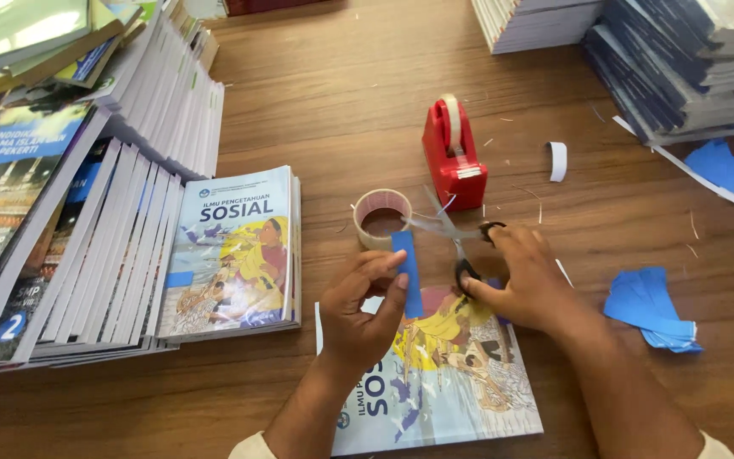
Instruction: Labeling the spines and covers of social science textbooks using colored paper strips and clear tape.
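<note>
Blue paper strip (407,274) pinched in left hand (358,310), scissors (456,235) gripped open-bladed by right hand (527,280), textbook (443,374) lain beneath at lower centre on the bench (341,102).

Book (460,382) partly under both wrists, its bottom edge cropped; scissors' (460,238) handles hidden by fingers (490,293).

A book (443,382) lies on the table (341,93) nearest the person, with the left hand (358,310) over its upper left, holding a paper strip (407,274), and the right hand (524,280) over its upper right, on the scissors (452,229). Behind the strip sits a tape roll (381,217), and behind the scissors a tape dispenser (454,153). Book stacks (129,229) lie to the left, more stacks (639,42) far right, and paper pieces (652,310) right of the right hand.
</note>
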